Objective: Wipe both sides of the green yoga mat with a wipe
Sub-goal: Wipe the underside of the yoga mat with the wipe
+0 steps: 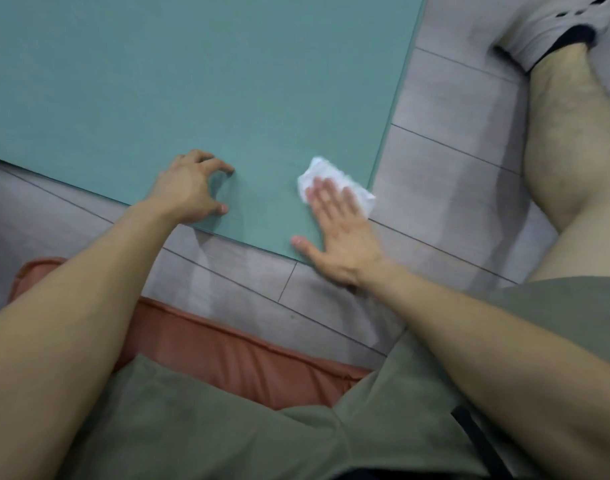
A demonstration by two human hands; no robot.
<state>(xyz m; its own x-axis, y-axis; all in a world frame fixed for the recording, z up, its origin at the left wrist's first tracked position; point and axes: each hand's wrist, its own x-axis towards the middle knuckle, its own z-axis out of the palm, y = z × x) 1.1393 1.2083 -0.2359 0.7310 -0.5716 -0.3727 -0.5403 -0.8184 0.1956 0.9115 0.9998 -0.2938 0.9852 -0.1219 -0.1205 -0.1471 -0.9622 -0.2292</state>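
Pressing the wipe point(322, 169) onto the near right corner of the green yoga mat point(192, 81), the right hand point(338, 233) lies flat, grip wide. The left hand point(189, 190), fingers arched and apart, braces the near edge. The mat's remaining surface extends far and left across the floor point(435, 133).

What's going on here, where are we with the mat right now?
A person seated on an orange cushion is wiping the green mat, which lies flat on the tiled floor. The right hand lies flat on a white wipe, pressing it onto the mat close to its near right corner. The left hand braces the mat by its near edge with arched fingertips. Only the mat's upper side shows.
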